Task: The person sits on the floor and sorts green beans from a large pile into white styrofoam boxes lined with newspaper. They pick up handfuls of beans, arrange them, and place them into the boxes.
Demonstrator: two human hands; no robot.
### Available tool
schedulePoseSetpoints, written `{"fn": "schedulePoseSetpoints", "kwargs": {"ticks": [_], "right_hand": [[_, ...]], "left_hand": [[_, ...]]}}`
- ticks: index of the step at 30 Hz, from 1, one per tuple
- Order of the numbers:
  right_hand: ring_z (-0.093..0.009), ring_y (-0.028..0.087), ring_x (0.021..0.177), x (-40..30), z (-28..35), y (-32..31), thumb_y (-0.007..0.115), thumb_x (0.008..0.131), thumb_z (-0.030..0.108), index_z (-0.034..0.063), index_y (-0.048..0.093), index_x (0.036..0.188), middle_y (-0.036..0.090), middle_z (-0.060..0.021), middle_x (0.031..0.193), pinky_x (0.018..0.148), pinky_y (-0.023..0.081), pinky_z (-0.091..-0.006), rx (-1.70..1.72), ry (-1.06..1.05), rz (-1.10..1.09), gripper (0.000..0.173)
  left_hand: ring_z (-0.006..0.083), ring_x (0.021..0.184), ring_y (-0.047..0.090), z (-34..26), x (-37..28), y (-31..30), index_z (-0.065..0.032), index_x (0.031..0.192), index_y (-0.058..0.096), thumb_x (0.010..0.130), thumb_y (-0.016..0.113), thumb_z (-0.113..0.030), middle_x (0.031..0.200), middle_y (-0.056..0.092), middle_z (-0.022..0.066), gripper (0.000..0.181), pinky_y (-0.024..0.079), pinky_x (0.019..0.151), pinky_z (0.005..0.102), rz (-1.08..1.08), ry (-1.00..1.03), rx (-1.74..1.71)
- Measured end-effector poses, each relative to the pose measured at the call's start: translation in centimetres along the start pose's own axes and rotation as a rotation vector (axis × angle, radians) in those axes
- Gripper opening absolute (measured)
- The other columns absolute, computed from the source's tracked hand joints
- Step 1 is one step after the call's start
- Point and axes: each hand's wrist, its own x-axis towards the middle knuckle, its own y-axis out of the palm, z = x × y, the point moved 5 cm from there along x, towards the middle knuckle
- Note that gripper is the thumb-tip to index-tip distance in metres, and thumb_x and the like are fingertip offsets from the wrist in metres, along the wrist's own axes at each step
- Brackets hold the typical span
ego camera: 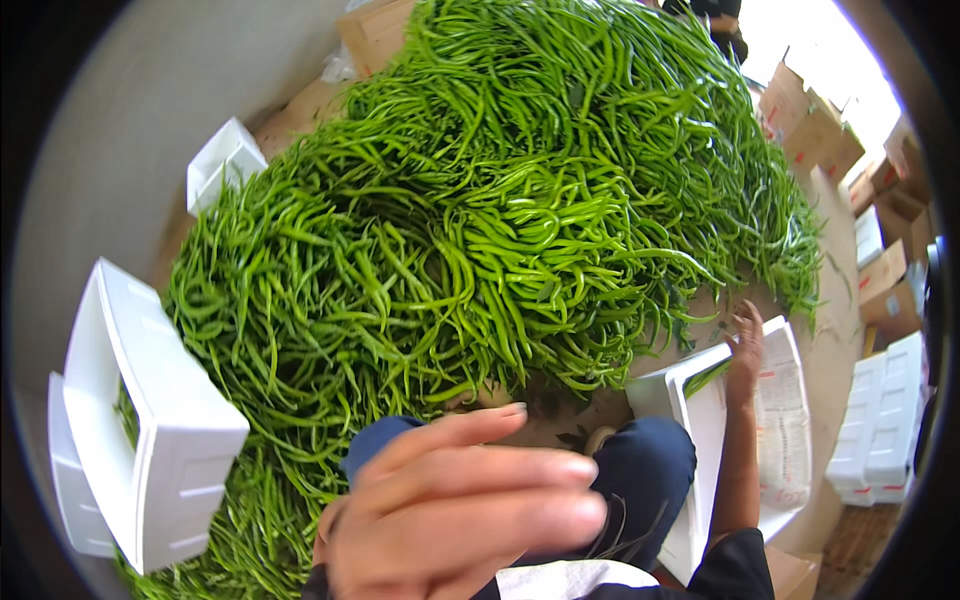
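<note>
My left hand (465, 502) is raised close to the camera, slightly blurred, its fingers stretched towards the right and nothing visible in them. My right hand (745, 341) is over the far end of a white foam box (677, 409), fingers apart and seemingly bare. Inside that box a few green peppers (705, 379) show, and printed paper (780, 420) lines its right side. Before me spreads a big heap of long green chili peppers (540, 225), reaching up to my knees. Part of the box is hidden behind my right forearm.
On the left a white foam box (180, 450) lies tipped on its side against the heap; a smaller one (225, 161) is beyond. At right are cardboard boxes (817, 131) and stacked white foam boxes (877, 420). Another person (724, 26) is partly visible at the top.
</note>
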Motion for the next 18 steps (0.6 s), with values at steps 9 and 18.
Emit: {"fn": "schedulePoseSetpoints", "kwargs": {"ticks": [9, 18], "right_hand": [[-0.036, 0.062, 0.089, -5.4, 9.9, 27.6, 0.060, 0.083, 0.013, 0.0012, 0.066, 0.097, 0.066, -0.0190, 0.091, 0.080, 0.050, -0.0411, -0.710, -0.516, 1.168, 0.019], [-0.026, 0.067, 0.071, -3.2, -5.1, 38.6, 0.054, 0.083, 0.012, 0.0080, 0.063, 0.081, 0.059, -0.0115, 0.092, 0.053, 0.052, -0.0390, -1.435, -0.873, 0.514, 0.010]], "left_hand": [[0.0198, 0.072, 0.040, -1.8, -9.0, -13.9, -0.0081, 0.130, 0.039, 0.082, 0.052, -0.015, 0.073, 0.042, 0.0033, 0.050, 0.034, 0.068, 0.0289, -1.014, 0.593, -0.031], [0.0110, 0.081, 0.054, 19.5, -9.3, -14.3, -0.0006, 0.119, 0.048, 0.092, 0.052, -0.005, 0.094, 0.059, 0.0058, 0.028, 0.047, 0.076, 0.0254, -0.731, -0.471, -0.246]]}}
